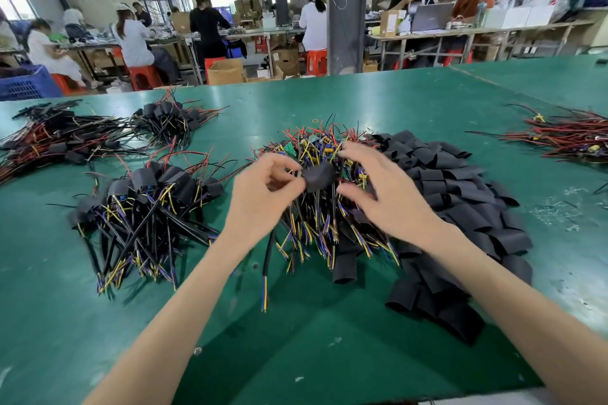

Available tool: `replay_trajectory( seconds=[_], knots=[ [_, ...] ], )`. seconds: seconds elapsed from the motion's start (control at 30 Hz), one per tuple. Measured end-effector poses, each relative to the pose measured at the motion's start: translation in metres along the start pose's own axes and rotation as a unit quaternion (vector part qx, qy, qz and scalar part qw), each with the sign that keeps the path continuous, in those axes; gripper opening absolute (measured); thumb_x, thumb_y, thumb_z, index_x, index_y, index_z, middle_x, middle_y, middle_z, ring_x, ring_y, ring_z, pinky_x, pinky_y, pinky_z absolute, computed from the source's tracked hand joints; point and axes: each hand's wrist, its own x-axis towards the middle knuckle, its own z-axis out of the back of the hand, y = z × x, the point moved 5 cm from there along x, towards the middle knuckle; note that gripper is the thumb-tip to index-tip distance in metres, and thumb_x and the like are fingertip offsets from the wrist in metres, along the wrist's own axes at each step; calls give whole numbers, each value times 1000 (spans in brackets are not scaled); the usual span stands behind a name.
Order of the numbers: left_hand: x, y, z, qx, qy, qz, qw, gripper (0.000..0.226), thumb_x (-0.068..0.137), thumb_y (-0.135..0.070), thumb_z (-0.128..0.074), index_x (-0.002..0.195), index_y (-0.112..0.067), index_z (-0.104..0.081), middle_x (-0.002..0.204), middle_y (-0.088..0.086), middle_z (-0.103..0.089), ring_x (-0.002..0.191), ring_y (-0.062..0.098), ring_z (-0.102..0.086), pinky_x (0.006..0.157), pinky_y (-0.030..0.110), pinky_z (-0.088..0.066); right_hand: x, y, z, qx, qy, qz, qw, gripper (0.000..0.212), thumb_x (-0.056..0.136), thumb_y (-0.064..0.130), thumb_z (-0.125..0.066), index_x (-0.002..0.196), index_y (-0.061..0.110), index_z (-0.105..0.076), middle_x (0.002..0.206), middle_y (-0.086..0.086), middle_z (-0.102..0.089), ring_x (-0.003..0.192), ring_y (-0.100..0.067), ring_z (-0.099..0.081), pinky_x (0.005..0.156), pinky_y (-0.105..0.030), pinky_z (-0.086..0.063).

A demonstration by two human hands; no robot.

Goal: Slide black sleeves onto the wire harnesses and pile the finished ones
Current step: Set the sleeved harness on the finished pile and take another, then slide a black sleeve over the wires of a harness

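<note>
Above the middle heap of bare wire harnesses (316,207) my two hands hold one harness with a black sleeve (319,177) on its top end. My left hand (263,194) pinches the sleeve's left side between thumb and fingers. My right hand (378,187) grips the sleeve's right side, fingers curled. The held harness's black cable (267,270) hangs down toward me. Loose black sleeves (460,207) lie heaped at the right. A pile of sleeved harnesses (148,204) sits at the left.
Two more sleeved piles lie at the far left (59,138) and back centre-left (171,122). Red and black wires (572,138) lie at the right edge. The green table (296,339) stretches toward me. People work at benches beyond the table.
</note>
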Motion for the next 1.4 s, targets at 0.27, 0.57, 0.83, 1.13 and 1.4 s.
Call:
replay_trajectory(
  seconds=[0.27,0.57,0.83,1.13,1.4],
  knots=[
    [20,18,105,130,-290,-82,945,30,84,-9,-62,113,-11,-54,67,-14,-54,63,-3,-54,69,22,-43,-6,-66,23,-250,21,-288,924,30,88,13,-53,116,6,-46,118,-18,-43,112,-37,-42,89,-49,-39],
    [11,83,155,398,-346,127,840,16,84,-7,-49,98,-10,-55,94,18,-65,101,37,-48,87,44,-30,-17,-86,8,-273,160,-360,877,39,92,22,-49,128,8,-42,134,-20,-36,124,-41,-33,98,-50,-32],
    [8,85,148,413,-351,143,828,20,81,-10,-54,101,-9,-55,119,23,-45,117,42,-36,93,48,-25,-17,-84,13,-230,130,-362,894,40,85,9,-52,123,6,-42,126,-19,-33,119,-40,-33,95,-49,-35],
    [29,72,37,385,-93,18,918,19,91,-26,-53,97,-11,-65,99,11,-67,94,31,-58,87,40,-42,-14,-84,7,-230,128,-294,919,37,84,3,-51,120,11,-49,120,-15,-39,110,-36,-36,86,-43,-41],
    [26,100,5,233,-33,176,956,38,84,-42,-66,110,-14,-66,110,4,-67,108,24,-57,93,32,-40,-12,-88,3,-226,129,-274,926,23,91,9,-53,113,6,-59,113,-17,-54,114,-34,-37,84,-40,-41]
  ],
)
